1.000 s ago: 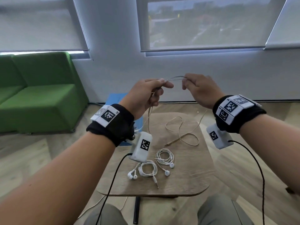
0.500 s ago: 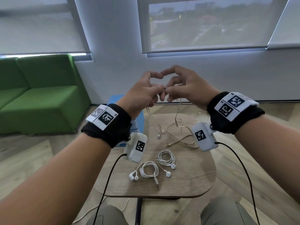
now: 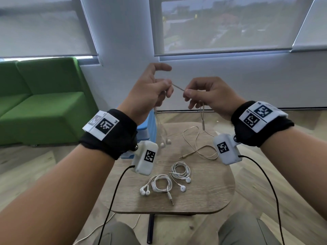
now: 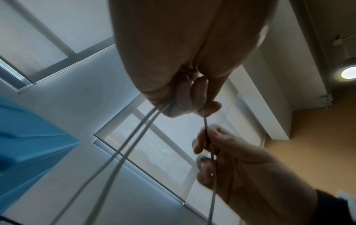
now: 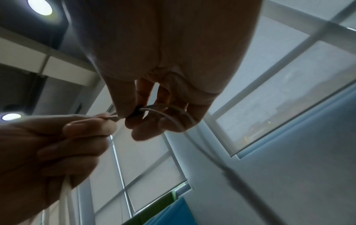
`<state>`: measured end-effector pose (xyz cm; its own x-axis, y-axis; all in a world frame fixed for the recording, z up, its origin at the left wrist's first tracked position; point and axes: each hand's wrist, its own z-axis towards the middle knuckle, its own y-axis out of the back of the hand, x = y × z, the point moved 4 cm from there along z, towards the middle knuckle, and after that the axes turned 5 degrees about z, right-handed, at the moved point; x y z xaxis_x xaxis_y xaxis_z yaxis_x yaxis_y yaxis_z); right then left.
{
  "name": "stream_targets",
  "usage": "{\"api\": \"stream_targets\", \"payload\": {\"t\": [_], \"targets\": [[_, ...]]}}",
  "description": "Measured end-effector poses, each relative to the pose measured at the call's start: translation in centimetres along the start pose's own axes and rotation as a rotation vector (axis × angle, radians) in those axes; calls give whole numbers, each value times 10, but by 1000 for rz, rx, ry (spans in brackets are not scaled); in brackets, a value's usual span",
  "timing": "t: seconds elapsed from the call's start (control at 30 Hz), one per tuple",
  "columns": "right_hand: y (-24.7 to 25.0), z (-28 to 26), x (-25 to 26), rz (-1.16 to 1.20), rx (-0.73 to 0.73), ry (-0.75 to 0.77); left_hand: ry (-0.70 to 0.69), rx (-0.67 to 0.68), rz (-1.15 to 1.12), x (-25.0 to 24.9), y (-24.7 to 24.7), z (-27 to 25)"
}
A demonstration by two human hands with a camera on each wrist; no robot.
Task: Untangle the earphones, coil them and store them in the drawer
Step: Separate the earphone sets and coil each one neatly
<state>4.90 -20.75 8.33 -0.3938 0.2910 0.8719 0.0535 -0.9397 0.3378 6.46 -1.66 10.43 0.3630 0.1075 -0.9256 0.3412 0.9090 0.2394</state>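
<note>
I hold a beige earphone cable (image 3: pixel 178 87) stretched taut in the air between both hands. My left hand (image 3: pixel 159 89) pinches one end of that stretch, its forefinger raised; two strands (image 4: pixel 123 152) drop from it to the earbuds (image 3: pixel 165 143) hanging just over the table. My right hand (image 3: pixel 192 94) pinches the other end (image 5: pixel 154 110); the cable falls from it past the remote (image 3: pixel 203 123) to a loose loop (image 3: pixel 200 147) and the jack (image 3: pixel 184 156) lying on the wooden table (image 3: pixel 212 191). Two white earphone sets, one (image 3: pixel 160 185) left and one (image 3: pixel 180 171) right, lie coiled on the table nearer me.
A blue drawer unit (image 3: pixel 150 124) stands on the floor behind the table's far left corner, mostly hidden by my left wrist. A green sofa (image 3: pixel 39 103) fills the left. Camera leads (image 3: pixel 113 197) hang from both wrists over the table's edges.
My hands have drawn apart from a close huddle, pulling a short length of cable taut between them. The left forefinger has lifted. The earbuds swing under the left hand.
</note>
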Motion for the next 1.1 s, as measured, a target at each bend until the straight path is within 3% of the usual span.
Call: {"api": "stream_targets", "payload": {"t": [0.1,0.4,0.6,0.73,0.87,1.0,1.1], "targets": [[3,-8,-16,184,-25,-99,-47,-47,-58,-9,9,0],[5,-17,-38,440,-18,-220,-100,-123,-148,-19,27,0],[4,-18,-41,545,81,-333,-50,-137,-141,-9,28,-1],[13,-13,-44,554,67,-401,80,-164,-121,1,24,-2],[23,-11,-35,450,78,-388,168,-120,59,9,23,-1],[26,-7,-27,346,123,-371,133,-50,374,10,19,1],[21,-4,-22,224,142,-342,91,-60,451,6,19,1]]}}
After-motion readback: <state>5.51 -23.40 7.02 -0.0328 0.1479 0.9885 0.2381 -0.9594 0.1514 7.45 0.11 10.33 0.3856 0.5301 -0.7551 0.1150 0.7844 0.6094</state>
